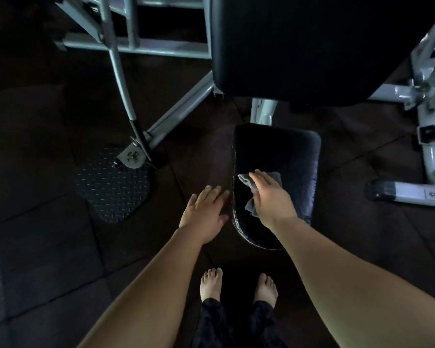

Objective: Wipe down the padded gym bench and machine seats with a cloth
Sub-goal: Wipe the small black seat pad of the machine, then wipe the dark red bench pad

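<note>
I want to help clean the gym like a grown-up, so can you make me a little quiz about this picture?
1. True or false: the cloth is bright red.
2. Which hand presses down on the cloth? A) the left one B) the right hand C) both
3. Fill in: under the cloth is the black padded ____.

Key:
1. False, it is grey.
2. B
3. seat
</note>
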Demonstrator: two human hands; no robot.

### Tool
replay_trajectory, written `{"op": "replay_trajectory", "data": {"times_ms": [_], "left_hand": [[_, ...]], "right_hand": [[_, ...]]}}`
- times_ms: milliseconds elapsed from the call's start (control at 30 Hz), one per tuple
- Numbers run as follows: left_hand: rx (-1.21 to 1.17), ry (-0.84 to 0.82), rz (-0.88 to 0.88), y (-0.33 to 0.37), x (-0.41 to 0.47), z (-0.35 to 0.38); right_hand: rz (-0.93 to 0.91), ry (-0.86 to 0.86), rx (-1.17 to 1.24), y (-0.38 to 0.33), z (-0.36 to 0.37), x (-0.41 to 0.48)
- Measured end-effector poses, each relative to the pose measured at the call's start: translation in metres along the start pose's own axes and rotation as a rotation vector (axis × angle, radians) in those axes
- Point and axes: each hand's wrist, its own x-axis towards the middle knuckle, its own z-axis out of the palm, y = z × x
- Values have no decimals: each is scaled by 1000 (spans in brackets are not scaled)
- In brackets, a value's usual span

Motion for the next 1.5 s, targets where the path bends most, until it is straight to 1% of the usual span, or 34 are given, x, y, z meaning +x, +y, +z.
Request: {"op": "replay_trajectory", "data": {"times_ms": [133,333,500,633,800,933,1133,1200,1267,1367,1500], "left_hand": [[-59,64,-144,-1,-48,-41],[-98,210,-294,-10,-161,-94],[-142,294,-468,-34,-265,-113],[-228,348,-631,-67,-357,-102],[-318,424,-845,-117,-491,-64],[-355,481,-986,-162,-609,-22],[-385,510,-1195,-220,-788,46],[-418,515,-1284,-233,-846,73],[-444,522,-1338,-239,-883,90],[-509,539,-1462,-246,-953,128],[-612,523,-1659,-254,-1036,187]], "right_hand": [[-98,-86,-81,-41,-46,-18],[-299,-94,-110,-141,-94,-64],[-459,-194,-159,-234,-96,-106],[-621,-236,-229,-317,-80,-147],[-833,-293,-276,-426,-21,-220],[-968,-386,-237,-507,54,-298],[-1139,-521,-191,-623,163,-427],[-1207,-560,-207,-659,200,-474],[-1261,-577,-233,-684,225,-505],[-1397,-650,-291,-726,277,-573],[-1556,-760,-353,-780,344,-668]]}}
